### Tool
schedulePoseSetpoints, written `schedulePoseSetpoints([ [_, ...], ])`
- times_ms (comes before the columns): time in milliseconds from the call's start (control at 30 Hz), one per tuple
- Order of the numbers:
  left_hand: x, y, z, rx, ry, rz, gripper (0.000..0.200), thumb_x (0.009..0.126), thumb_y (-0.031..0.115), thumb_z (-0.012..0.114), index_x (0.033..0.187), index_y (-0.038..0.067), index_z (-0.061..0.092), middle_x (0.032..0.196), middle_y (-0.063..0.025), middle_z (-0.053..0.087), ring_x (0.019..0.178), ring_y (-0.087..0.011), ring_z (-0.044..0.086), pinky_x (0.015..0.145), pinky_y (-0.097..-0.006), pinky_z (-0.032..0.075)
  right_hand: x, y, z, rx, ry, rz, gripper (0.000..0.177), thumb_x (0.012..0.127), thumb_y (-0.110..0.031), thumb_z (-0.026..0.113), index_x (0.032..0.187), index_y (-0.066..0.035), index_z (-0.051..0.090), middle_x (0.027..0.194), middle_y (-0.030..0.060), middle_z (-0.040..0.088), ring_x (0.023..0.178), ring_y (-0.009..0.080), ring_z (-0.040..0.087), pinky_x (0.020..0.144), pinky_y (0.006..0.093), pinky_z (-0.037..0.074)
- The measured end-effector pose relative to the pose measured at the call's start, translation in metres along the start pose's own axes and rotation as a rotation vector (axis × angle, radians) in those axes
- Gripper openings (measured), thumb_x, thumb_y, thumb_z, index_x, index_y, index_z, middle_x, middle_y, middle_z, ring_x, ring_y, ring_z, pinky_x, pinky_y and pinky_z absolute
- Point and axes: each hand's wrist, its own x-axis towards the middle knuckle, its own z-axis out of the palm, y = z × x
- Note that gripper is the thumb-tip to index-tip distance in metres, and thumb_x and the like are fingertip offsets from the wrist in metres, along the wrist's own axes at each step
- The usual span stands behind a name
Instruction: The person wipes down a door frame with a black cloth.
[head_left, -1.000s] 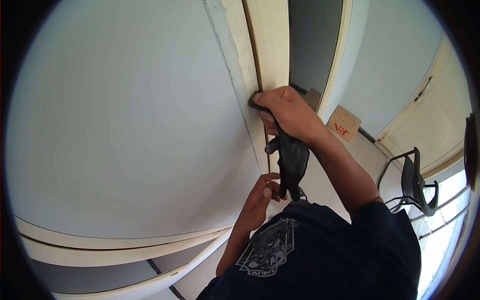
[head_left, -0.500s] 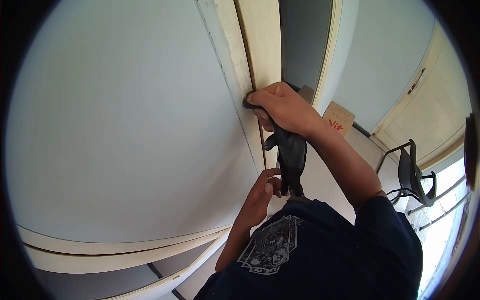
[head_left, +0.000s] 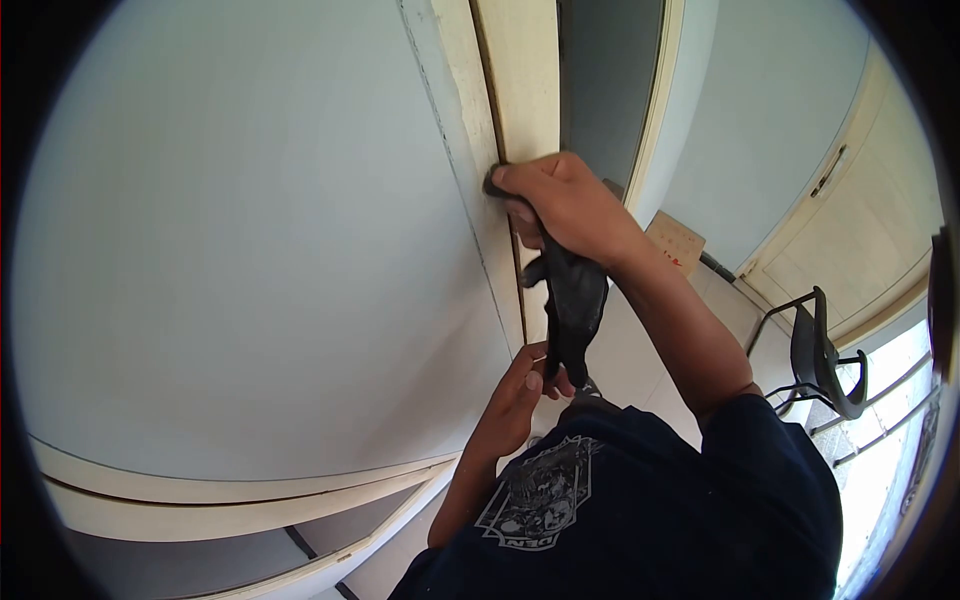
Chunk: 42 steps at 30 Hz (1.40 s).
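Note:
My right hand (head_left: 560, 205) is closed on a black glove (head_left: 577, 300). Its thumb pinches a bunched part of the glove over the cream wooden edge (head_left: 468, 110) of a large pale grey panel (head_left: 260, 240). The rest of the glove dangles below the wrist, its fingers pointing down. Lower down, my left hand (head_left: 515, 400) is half curled with thumb and fingers apart, close to the glove's hanging fingertips, which partly cover it.
Beyond the right forearm stand a cardboard box (head_left: 676, 240) and a black chair (head_left: 822, 350). A cream door (head_left: 860, 210) with a metal handle is at the right. Another cream rail (head_left: 200, 515) runs along the panel's edge at lower left.
My right hand has shifted slightly upward along the wooden edge with the glove. The glove's hanging fingers have swung a little left, and my left hand stays beneath them.

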Motion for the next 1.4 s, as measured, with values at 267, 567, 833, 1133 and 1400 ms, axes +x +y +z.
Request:
schedulePoseSetpoints([
  [267, -0.01, -0.005, -0.007, 0.002, 0.039, -0.065, 0.062, 0.108, 0.052, 0.035, 0.138, -0.001, 0.045, 0.099, -0.0095, 0.062, 0.092, -0.0173, 0.056, 0.085, -0.0326, 0.043, -0.015, 0.063, 0.005, 0.01, 0.034, 0.167, 0.05, 0.101, -0.027, 0.054, 0.057, -0.008, 0.044, 0.052, -0.0014, 0.043, 0.047, 0.0099, 0.042, 0.048, 0.0274, 0.035],
  [567, -0.007, 0.004, 0.0, 0.044, 0.057, -0.042, 0.064, 0.107, 0.055, 0.033, 0.137, -0.001, 0.046, 0.097, -0.0098, 0.063, 0.091, -0.0177, 0.056, 0.085, -0.0324, 0.043, -0.008, 0.042, 0.003, 0.021, 0.05, 0.073, 0.049, 0.096, -0.032, 0.055, 0.057, -0.003, 0.055, 0.051, 0.0026, 0.051, 0.046, 0.0116, 0.047, 0.05, 0.029, 0.04],
  [833, -0.003, 0.004, 0.002, 0.06, 0.005, -0.048, 0.062, 0.108, 0.052, 0.032, 0.137, -0.001, 0.046, 0.098, -0.0106, 0.064, 0.093, -0.0179, 0.058, 0.085, -0.0328, 0.043, -0.006, 0.009, 0.002, -0.065, 0.052, -0.004, 0.041, 0.091, -0.028, 0.056, 0.059, -0.002, 0.057, 0.051, 0.004, 0.053, 0.048, 0.012, 0.048, 0.051, 0.0298, 0.041],
  [1133, -0.012, -0.023, -0.013, 0.129, 0.105, -0.133, 0.076, 0.107, 0.058, 0.027, 0.141, -0.008, 0.039, 0.11, -0.0186, 0.064, 0.101, -0.0234, 0.063, 0.096, -0.0388, 0.046, -0.015, 0.082, 0.016, 0.058, 0.074, 0.153, 0.048, 0.095, -0.033, 0.056, 0.058, -0.002, 0.055, 0.05, 0.0042, 0.053, 0.046, 0.0128, 0.051, 0.05, 0.0309, 0.042],
  [1400, -0.007, 0.001, 0.002, 0.09, 0.092, -0.199, 0.076, 0.107, 0.057, 0.027, 0.145, -0.008, 0.036, 0.123, -0.0197, 0.059, 0.109, -0.0266, 0.064, 0.1, -0.0406, 0.045, -0.007, 0.025, 0.017, 0.047, 0.074, 0.002, 0.048, 0.098, -0.029, 0.055, 0.057, -0.004, 0.051, 0.05, 0.0021, 0.048, 0.046, 0.0113, 0.048, 0.048, 0.0296, 0.04],
])
